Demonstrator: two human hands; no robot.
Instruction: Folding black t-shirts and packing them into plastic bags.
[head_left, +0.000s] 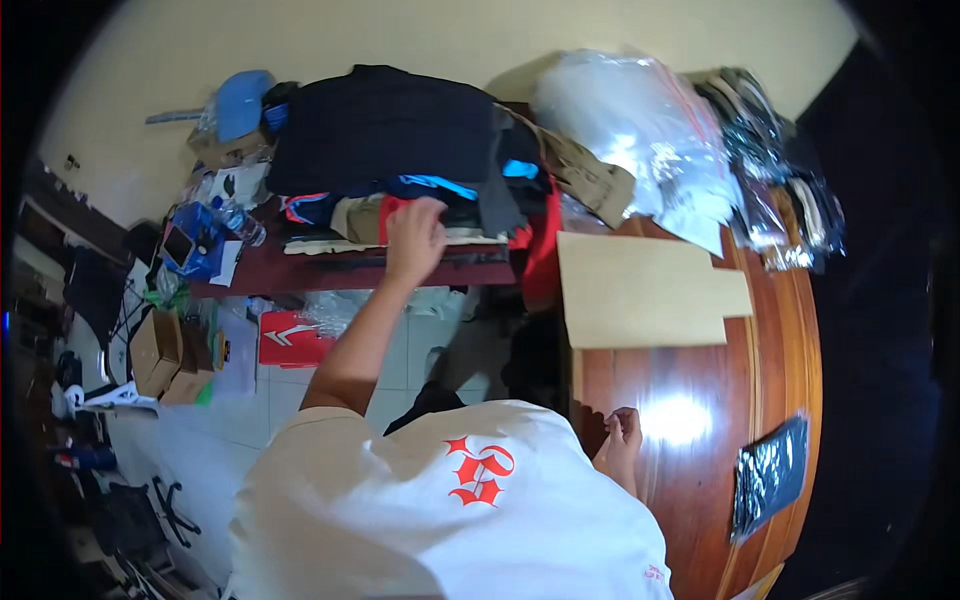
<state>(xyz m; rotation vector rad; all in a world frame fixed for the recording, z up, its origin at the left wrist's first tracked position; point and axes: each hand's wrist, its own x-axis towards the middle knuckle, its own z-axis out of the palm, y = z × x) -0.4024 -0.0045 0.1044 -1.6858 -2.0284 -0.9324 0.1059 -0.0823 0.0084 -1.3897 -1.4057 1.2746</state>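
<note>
My left hand (417, 234) reaches over the front of a pile of clothes, its fingers bent near a red folded garment (388, 217); whether it grips any cloth is unclear. Above it a large black garment (390, 127) covers the top of the pile. My right hand (622, 439) hovers or rests by the left edge of the wooden table (690, 367), fingers curled, with no item visible in it. On that table lies a flat tan cardboard template (649, 289) with a narrower end. Farther down sits a dark garment in clear plastic (771, 476).
A heap of clear plastic bags (622, 127) stands against the wall, beside stacked bagged clothes (757, 157). Left of the pile are a water bottle (244, 223) and a blue box (191, 236). Open cardboard boxes (161, 356) and a red bag (292, 340) are lower left.
</note>
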